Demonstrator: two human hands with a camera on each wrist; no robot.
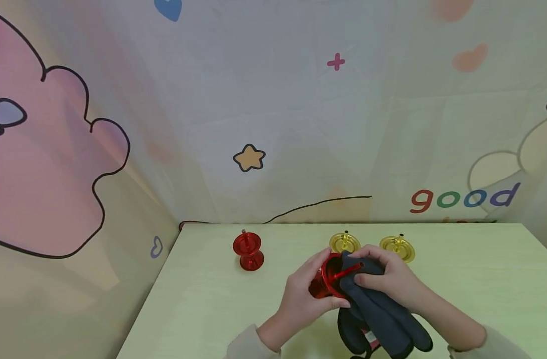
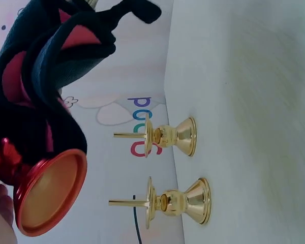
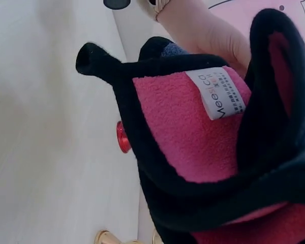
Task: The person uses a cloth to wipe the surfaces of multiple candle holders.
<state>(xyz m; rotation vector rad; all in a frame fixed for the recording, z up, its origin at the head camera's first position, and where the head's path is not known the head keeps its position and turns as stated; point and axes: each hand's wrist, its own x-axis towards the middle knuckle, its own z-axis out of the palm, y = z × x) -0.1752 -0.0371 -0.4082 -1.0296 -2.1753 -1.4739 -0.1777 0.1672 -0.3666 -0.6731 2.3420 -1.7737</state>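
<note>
In the head view my left hand (image 1: pixel 297 291) grips a red metal candlestick (image 1: pixel 320 285) raised off the table and tilted, its spike pointing to the right. The left wrist view shows the round base (image 2: pixel 53 194) of that candlestick from below. My right hand (image 1: pixel 392 276) pinches a folded dark cloth (image 1: pixel 381 311) between thumb and fingers, pressed against the candlestick's dish beside the spike. Pink fleece lining (image 3: pixel 180 122) and a white label (image 3: pixel 217 94) show on the cloth in the right wrist view. Its folds hide part of the candlestick.
A second red candlestick (image 1: pixel 252 260) stands upright at the table's back left. Two gold candlesticks (image 2: pixel 185 136) stand behind my hands, toward the back edge of the pale table (image 1: pixel 201 309). A printed cloth backdrop (image 1: pixel 291 124) hangs behind the table.
</note>
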